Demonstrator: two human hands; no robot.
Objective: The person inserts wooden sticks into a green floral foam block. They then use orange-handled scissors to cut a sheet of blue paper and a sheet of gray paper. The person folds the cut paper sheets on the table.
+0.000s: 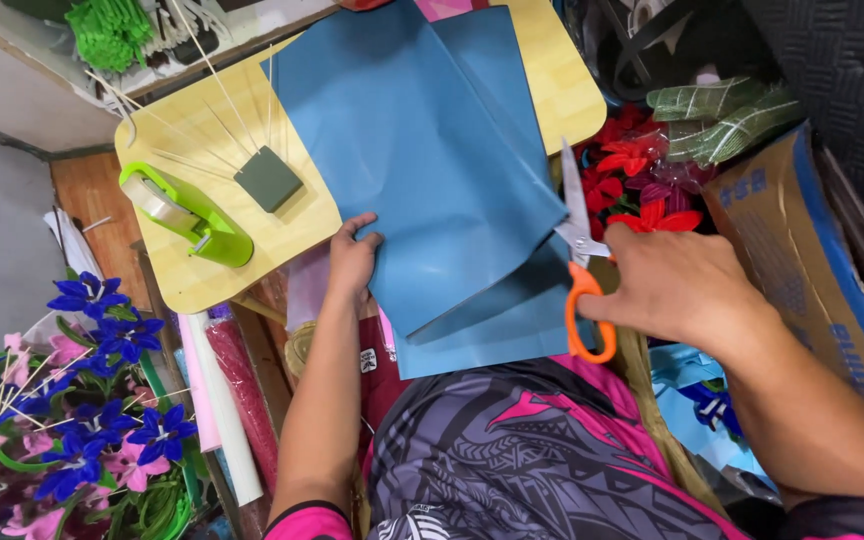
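A large sheet of blue paper lies over a small wooden table and hangs off its near edge. My left hand holds the paper's left edge, fingers on top. My right hand grips orange-handled scissors, whose blades point up at the paper's right edge. The blades look nearly closed against the paper.
A green tape dispenser and a dark foam block stuck with thin sticks sit on the table's left part. Blue and pink artificial flowers fill the lower left. Red flowers and a cardboard box stand at the right. Rolled wrapping papers lean below the table.
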